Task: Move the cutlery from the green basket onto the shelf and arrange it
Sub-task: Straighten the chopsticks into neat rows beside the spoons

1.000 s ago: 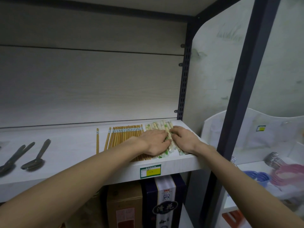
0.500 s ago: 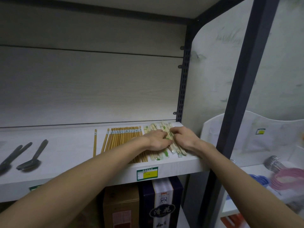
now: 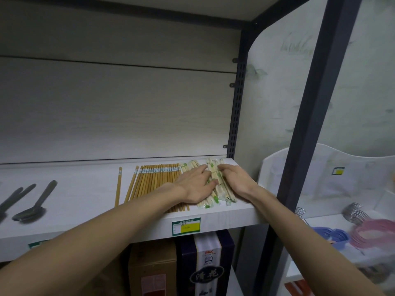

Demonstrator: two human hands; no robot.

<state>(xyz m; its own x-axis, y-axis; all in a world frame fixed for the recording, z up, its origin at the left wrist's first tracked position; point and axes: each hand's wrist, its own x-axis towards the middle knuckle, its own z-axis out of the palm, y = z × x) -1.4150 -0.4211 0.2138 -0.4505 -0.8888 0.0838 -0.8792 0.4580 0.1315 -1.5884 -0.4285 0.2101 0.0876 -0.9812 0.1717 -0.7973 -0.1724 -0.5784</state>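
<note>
Both hands, left hand [image 3: 195, 185] and right hand [image 3: 236, 178], press flat with fingers [image 3: 202, 168] lightly spread on the wrapped chopsticks [image 3: 218, 189] lying at the shelf [image 3: 85, 189] right end, just right of the brown chopsticks [image 3: 154, 180].

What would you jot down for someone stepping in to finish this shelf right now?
Left hand: fingers fairly straight, lying on the wrapped chopsticks.
Right hand: also lying on that wrapped bundle, from its right side.
On the shelf: a row of brown wooden chopsticks left of the wrapped ones, one loose chopstick apart on their left, spoons further left.
Done: chopsticks and spoons are on the shelf.
Left: square up the wrapped bundle, tuck in the loose chopstick. The green basket is out of view, so check whether anything is left in it.
</note>
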